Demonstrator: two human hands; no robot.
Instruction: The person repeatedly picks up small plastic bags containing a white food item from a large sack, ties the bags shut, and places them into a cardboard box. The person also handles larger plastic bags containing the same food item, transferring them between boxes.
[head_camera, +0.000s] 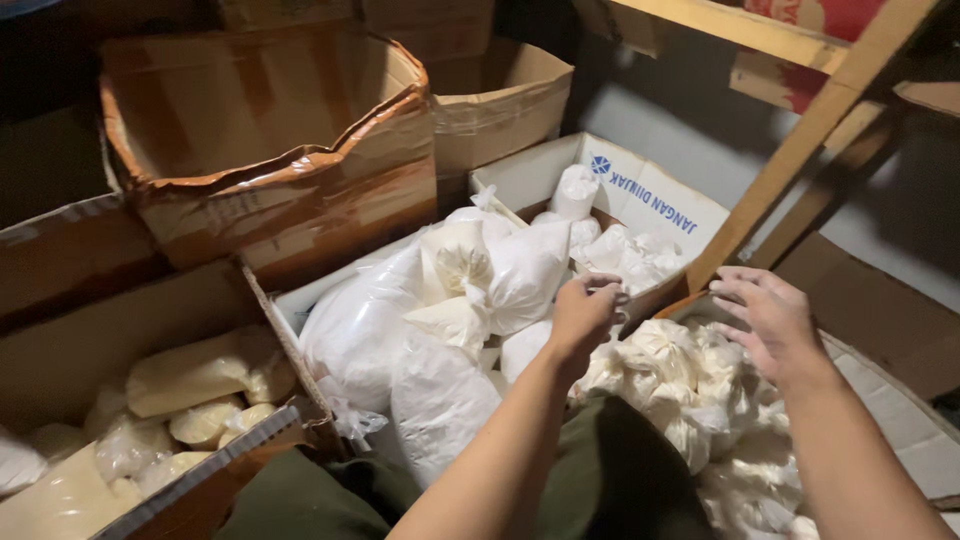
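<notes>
Left hand (585, 312) curled, fingertips pinching the knot of a white powder bag (520, 275) in the white carton (650, 195). Right hand (765, 320) spread wide, empty, above small knotted bags (690, 390). Risk: thin plastic could tear if dragged over the carton edge. Tight room; slanted wooden beam (800, 150) crowds the right
</notes>
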